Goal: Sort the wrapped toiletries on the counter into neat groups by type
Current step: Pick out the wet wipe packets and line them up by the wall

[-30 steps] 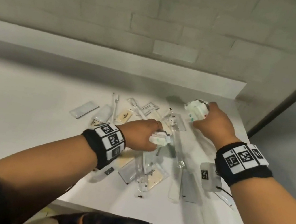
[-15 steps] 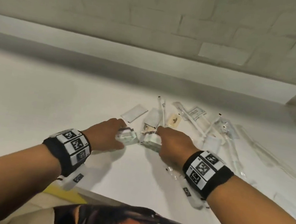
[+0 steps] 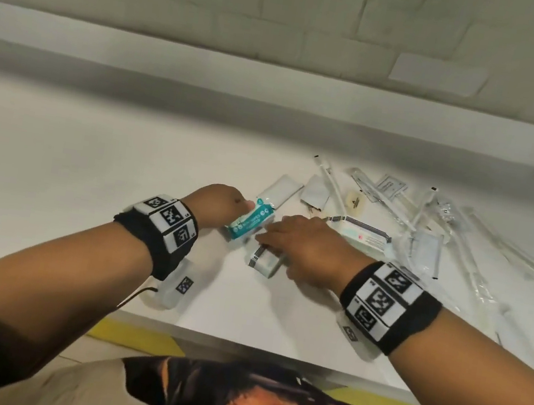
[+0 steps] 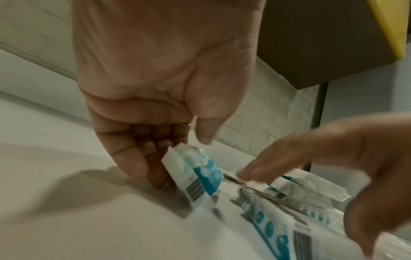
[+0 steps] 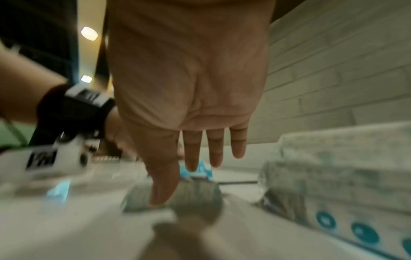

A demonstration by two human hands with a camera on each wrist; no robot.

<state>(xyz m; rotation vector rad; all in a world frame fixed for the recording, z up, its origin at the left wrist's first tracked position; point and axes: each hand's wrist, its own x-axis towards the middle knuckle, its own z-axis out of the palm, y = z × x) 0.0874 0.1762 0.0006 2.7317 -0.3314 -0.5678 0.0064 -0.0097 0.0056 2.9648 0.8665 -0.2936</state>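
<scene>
Head view: left hand (image 3: 219,207) pinches a teal packet (image 3: 249,222) on the counter (image 3: 89,175); right hand (image 3: 307,248), fingers spread flat, rests on another packet (image 3: 263,261) beside it. Grouping underway; next, line them up.

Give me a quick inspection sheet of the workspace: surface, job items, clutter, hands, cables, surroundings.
Surface: white counter, bare on its left part.
Job's things: teal-and-white packet tilted up on edge; a second packet flat under the right hand; two more like it just right of that hand.
Clutter: unsorted clear-wrapped long items and small sachets spread across the right part.
Hands: left hand holds the tilted packet against its fingers; right hand has straight fingers resting on the flat packet.
Cables: black cable from the left wrist unit.
Surroundings: pale brick wall, raised ledge behind the counter.
</scene>
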